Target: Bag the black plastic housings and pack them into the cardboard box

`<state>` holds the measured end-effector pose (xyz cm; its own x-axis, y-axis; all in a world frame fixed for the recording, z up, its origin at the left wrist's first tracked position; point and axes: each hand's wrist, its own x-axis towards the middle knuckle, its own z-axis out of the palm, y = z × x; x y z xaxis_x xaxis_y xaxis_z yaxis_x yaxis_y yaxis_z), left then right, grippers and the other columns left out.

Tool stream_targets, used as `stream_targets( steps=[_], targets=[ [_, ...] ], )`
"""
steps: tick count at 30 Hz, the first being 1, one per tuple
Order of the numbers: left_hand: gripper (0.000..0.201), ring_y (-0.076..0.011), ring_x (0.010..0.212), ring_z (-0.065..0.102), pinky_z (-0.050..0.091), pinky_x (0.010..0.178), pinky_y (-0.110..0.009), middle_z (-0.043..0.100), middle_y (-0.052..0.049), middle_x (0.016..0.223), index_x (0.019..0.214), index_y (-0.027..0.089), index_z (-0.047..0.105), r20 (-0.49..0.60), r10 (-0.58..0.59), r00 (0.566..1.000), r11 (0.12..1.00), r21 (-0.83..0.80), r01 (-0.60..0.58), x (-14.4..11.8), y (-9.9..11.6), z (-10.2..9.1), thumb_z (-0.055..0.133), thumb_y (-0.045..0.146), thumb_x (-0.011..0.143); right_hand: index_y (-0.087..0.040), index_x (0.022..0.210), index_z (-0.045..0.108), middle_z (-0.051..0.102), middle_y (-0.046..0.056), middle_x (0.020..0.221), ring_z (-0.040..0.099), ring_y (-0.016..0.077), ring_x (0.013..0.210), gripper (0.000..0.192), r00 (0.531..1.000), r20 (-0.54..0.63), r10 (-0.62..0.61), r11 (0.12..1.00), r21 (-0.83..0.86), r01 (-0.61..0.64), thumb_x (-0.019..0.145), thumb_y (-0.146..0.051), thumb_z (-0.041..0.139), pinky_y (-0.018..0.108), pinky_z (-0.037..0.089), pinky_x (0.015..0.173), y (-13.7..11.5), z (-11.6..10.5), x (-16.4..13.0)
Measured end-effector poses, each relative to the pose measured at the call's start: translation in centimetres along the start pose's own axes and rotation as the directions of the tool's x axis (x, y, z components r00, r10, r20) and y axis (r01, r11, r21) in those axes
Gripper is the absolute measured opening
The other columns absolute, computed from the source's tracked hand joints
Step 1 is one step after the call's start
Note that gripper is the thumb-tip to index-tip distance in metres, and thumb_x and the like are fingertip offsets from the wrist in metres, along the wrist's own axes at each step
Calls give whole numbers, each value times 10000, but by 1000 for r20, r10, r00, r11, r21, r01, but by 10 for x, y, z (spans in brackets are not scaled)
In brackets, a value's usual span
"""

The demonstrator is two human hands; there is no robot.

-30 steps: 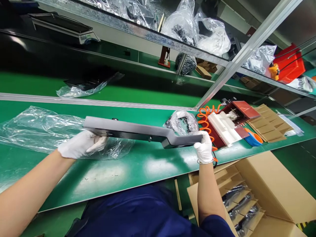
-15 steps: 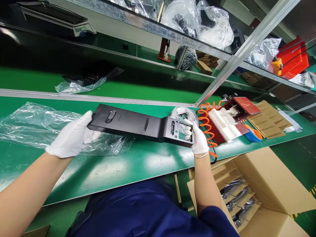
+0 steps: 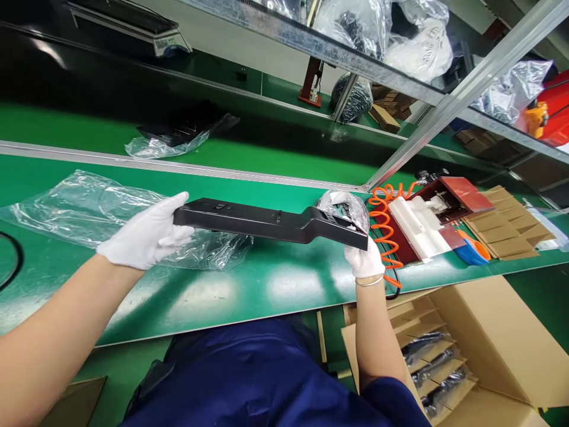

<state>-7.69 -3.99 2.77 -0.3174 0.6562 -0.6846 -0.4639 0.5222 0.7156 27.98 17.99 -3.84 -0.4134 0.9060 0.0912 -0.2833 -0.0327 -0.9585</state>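
I hold a long black plastic panel (image 3: 267, 223) level above the green bench (image 3: 249, 290), seen almost edge-on. My left hand (image 3: 144, 239), in a white glove, grips its narrow left end. My right hand (image 3: 363, 261), also gloved, holds the wider right end from below. An empty clear plastic bag (image 3: 89, 207) lies on the bench under and left of the panel.
A small bag of black parts (image 3: 344, 207) sits behind the panel's right end. Right of it are an orange coiled hose (image 3: 384, 228), a red and white fixture (image 3: 427, 219) and cardboard dividers (image 3: 507, 222). An open carton of bagged panels (image 3: 453, 356) stands at lower right.
The panel has been turned in my hands: edge-on a second ago, then its face with the cut-outs toward me, now nearly edge-on again. Both hands kept hold of it.
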Motion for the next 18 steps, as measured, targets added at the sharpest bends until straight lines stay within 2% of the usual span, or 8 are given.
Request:
stream_targets(
  steps=[3, 5, 7, 9, 11, 14, 16, 18],
  targets=[
    [436, -42, 296, 180, 81, 304, -147, 342, 82, 375, 867, 233, 528, 23, -21, 1000, 1000, -15, 21, 4, 1, -3, 391, 632, 975, -200, 1019, 764, 755, 73, 989, 667, 155, 713, 337, 975, -41, 217, 976, 8, -217, 808, -461, 740, 329, 641, 758, -4, 3, -4],
    [414, -49, 304, 224, 131, 298, -158, 379, 80, 399, 862, 233, 544, 31, 44, 999, 999, -27, -43, 11, -3, -9, 486, 635, 940, -209, 1037, 751, 736, 51, 916, 641, 148, 672, 347, 969, -82, 233, 972, 39, -230, 829, -482, 707, 326, 638, 733, -7, 10, -10],
    [380, -68, 381, 387, 285, 336, -173, 537, 60, 523, 910, 228, 586, 23, 189, 982, 982, -8, -189, 19, -10, -15, 673, 592, 851, -232, 1126, 727, 682, -3, 782, 579, 128, 579, 392, 973, -116, 197, 980, 46, -193, 831, -489, 709, 303, 621, 647, -10, 19, -19],
    [468, -109, 551, 540, 445, 458, -209, 676, 25, 720, 983, 217, 634, 7, 362, 932, 926, 111, -360, 26, -18, -22, 797, 583, 741, -268, 1243, 683, 638, -44, 715, 508, 112, 506, 488, 983, -132, 124, 990, -52, -132, 791, -438, 758, 285, 584, 559, -13, 26, -29],
    [598, -186, 774, 635, 553, 657, -276, 745, -16, 892, 1022, 198, 670, -7, 497, 868, 832, 287, -474, 30, -26, -28, 816, 656, 666, -279, 1247, 678, 678, -32, 790, 523, 122, 534, 543, 991, -134, -16, 974, -227, -15, 721, -339, 799, 295, 565, 551, -14, 31, -37],
    [696, -316, 1154, 624, 516, 1020, -407, 773, -58, 1109, 1054, 177, 693, -50, 602, 797, 735, 426, -528, 30, -33, -35, 809, 696, 605, -251, 1087, 720, 728, 33, 1022, 636, 191, 762, 392, 946, -136, -293, 858, -475, 197, 699, -257, 768, 371, 586, 742, -15, 35, -44],
    [704, -347, 1238, 596, 444, 1118, -448, 767, -80, 1173, 1062, 164, 703, -55, 598, 800, 724, 466, -509, 28, -35, -38, 816, 667, 582, -241, 970, 720, 727, 39, 996, 655, 219, 851, 238, 887, -136, -440, 759, -584, 287, 732, -241, 732, 412, 566, 846, -12, 35, -46],
    [657, -356, 1165, 643, 459, 1098, -467, 782, -113, 1113, 981, 149, 719, -36, 567, 823, 721, 504, -475, 26, -36, -39, 802, 656, 572, -240, 870, 701, 711, 21, 874, 660, 221, 828, 127, 831, -126, -542, 688, -635, 352, 744, -242, 721, 418, 559, 842, -8, 34, -47]
  ],
)
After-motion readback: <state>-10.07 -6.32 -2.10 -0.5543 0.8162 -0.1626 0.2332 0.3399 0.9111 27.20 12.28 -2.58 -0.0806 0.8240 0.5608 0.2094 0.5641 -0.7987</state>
